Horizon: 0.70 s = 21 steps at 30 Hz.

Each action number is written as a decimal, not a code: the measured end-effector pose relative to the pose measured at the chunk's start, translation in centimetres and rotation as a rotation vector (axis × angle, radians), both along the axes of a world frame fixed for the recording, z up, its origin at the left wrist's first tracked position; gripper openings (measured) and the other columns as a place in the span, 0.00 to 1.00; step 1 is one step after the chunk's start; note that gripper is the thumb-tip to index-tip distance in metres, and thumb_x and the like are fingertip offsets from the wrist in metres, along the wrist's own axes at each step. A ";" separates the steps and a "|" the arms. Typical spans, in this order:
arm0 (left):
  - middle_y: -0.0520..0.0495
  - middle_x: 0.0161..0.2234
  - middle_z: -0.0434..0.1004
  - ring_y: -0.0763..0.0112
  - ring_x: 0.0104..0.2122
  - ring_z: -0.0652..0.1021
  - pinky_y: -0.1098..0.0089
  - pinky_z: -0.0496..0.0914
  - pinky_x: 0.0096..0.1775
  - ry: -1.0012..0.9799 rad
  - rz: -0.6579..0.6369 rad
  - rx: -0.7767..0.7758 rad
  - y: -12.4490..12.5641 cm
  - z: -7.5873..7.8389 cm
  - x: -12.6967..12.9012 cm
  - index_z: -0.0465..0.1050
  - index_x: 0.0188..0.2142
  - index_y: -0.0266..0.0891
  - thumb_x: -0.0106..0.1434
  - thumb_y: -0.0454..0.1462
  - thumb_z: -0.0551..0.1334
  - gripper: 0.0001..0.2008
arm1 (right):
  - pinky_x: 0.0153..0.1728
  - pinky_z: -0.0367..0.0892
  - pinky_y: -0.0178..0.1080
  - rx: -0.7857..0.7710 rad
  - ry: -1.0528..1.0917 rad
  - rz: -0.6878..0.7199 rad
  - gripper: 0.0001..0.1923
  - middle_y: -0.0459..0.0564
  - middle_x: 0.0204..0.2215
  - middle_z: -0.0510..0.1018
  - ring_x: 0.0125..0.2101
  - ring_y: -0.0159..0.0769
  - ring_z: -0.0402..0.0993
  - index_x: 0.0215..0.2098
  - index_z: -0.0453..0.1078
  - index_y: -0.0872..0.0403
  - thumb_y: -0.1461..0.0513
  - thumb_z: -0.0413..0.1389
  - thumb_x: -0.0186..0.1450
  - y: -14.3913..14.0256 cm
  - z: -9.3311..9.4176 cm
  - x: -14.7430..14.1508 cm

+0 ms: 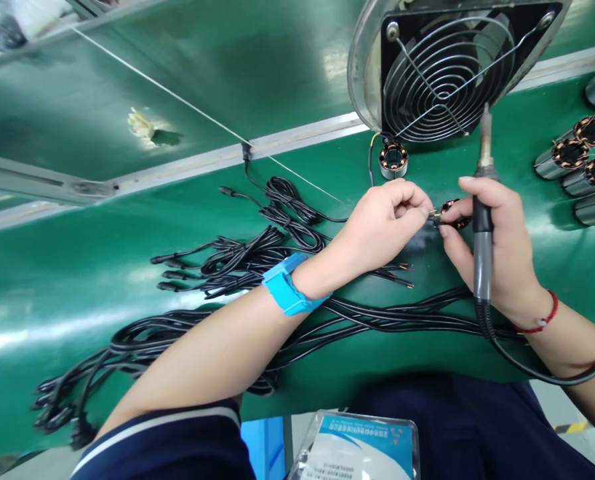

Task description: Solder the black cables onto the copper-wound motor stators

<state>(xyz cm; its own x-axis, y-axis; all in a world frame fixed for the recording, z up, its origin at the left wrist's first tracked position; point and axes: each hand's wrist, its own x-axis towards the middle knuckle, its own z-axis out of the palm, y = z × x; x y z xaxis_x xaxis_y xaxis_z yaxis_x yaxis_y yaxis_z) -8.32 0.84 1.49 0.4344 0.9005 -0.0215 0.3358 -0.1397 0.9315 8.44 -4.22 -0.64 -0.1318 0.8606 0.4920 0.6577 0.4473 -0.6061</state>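
My left hand [385, 217] is closed in a pinch at the bared wire end of a black cable [434, 217], close to the fingertips of my other hand. A soldering iron [483, 227] lies in my right hand [507, 247], its tip pointing up and away past the fan. The thumb and a finger of that hand also reach to the wire end. Partly behind these fingers is a motor stator [450, 205] with copper windings. Another stator [393, 160], with a cable joined to it, stands upright below the fan.
A fan with a wire guard [442, 97] stands at the back. More stators [570, 155] are grouped at the right. Bundled black cables [217, 257] and long loose ones [387, 313] lie under and beside my left arm. A thin white string [177, 93] crosses the left side.
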 end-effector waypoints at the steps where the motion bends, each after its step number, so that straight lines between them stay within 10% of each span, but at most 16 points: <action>1: 0.54 0.25 0.69 0.78 0.26 0.68 0.73 0.64 0.30 -0.003 -0.001 0.002 0.0 0.0 0.0 0.69 0.26 0.36 0.58 0.28 0.56 0.06 | 0.44 0.67 0.54 -0.001 0.014 0.014 0.26 0.43 0.33 0.76 0.38 0.41 0.72 0.56 0.57 0.43 0.67 0.55 0.62 -0.1 0.0 -0.2; 21: 0.49 0.34 0.74 0.71 0.37 0.74 0.65 0.71 0.42 0.151 -0.184 0.534 -0.2 -0.1 -1.0 0.70 0.30 0.38 0.62 0.28 0.57 0.07 | 0.47 0.71 0.48 -0.078 0.255 0.095 0.27 0.41 0.33 0.74 0.34 0.35 0.74 0.55 0.59 0.44 0.68 0.58 0.61 0.3 -0.2 0.1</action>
